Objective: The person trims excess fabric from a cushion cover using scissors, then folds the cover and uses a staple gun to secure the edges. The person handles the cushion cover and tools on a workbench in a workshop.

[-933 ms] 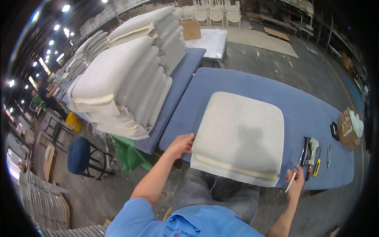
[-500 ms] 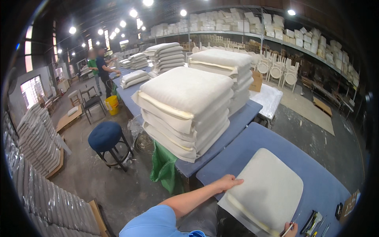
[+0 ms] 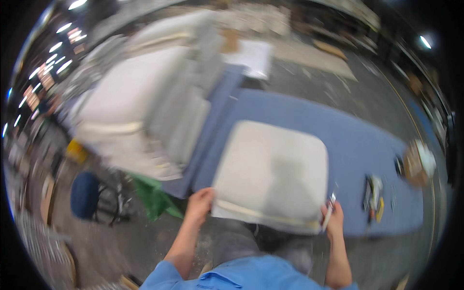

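Note:
A pale grey, fabric-covered seat cushion (image 3: 270, 164) lies flat on the blue-topped table in front of me, its cream foam edge towards my body. At its near left corner, my left hand (image 3: 199, 202) is closed on the fabric edge. My right hand (image 3: 333, 217) grips a slim white-handled tool with a shiny metal tip (image 3: 329, 208), right beside the cushion's near right corner. Motion blur hides the tool's exact kind. Whether the right fingers also pinch the fabric is unclear.
Tall stacks of similar cushions (image 3: 135, 92) stand on the adjoining table to the left. Hand tools (image 3: 372, 198) and a cardboard box (image 3: 416, 164) lie on the right of my table. A blue round stool (image 3: 84, 195) and green sack (image 3: 153, 195) are at left.
My view has swung to the right, with blur. Both forearms now show, my left hand is at the cushion's near left corner, and the cushion sits more squarely before me.

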A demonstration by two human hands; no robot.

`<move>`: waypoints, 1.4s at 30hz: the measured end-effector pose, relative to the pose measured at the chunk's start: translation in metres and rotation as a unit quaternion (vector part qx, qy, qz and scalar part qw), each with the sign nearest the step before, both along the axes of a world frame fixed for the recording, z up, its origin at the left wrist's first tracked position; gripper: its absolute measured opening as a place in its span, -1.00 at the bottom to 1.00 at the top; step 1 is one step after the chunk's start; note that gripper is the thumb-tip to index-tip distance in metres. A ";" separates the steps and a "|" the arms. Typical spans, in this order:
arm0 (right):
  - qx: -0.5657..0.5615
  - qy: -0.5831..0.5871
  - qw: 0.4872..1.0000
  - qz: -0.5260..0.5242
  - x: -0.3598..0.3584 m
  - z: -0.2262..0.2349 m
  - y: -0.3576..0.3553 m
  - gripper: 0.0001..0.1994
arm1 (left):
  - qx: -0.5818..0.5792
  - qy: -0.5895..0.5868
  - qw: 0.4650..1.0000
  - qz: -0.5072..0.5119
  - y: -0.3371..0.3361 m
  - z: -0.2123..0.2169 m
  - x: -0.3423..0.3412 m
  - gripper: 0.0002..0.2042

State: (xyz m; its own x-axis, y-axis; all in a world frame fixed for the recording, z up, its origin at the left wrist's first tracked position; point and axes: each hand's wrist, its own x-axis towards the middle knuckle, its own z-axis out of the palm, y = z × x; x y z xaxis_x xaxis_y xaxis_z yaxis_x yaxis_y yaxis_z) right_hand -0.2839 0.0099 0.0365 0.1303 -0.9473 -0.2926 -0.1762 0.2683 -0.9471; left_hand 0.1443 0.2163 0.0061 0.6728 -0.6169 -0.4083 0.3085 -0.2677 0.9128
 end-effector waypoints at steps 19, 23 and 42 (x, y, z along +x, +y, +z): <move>0.006 -0.113 0.973 -0.200 -0.030 -0.052 0.095 -0.62 | 0.022 0.101 0.979 -0.177 -0.003 0.004 0.026 -0.68; -0.020 -0.115 0.965 -0.233 -0.037 -0.064 0.096 -0.60 | 0.092 -0.124 0.981 -0.122 -0.006 0.009 0.011 -0.74; -0.027 -0.293 0.938 -0.184 -0.048 -0.085 0.114 -0.60 | 0.092 0.399 0.835 -0.369 -0.086 -0.026 -0.308 -0.51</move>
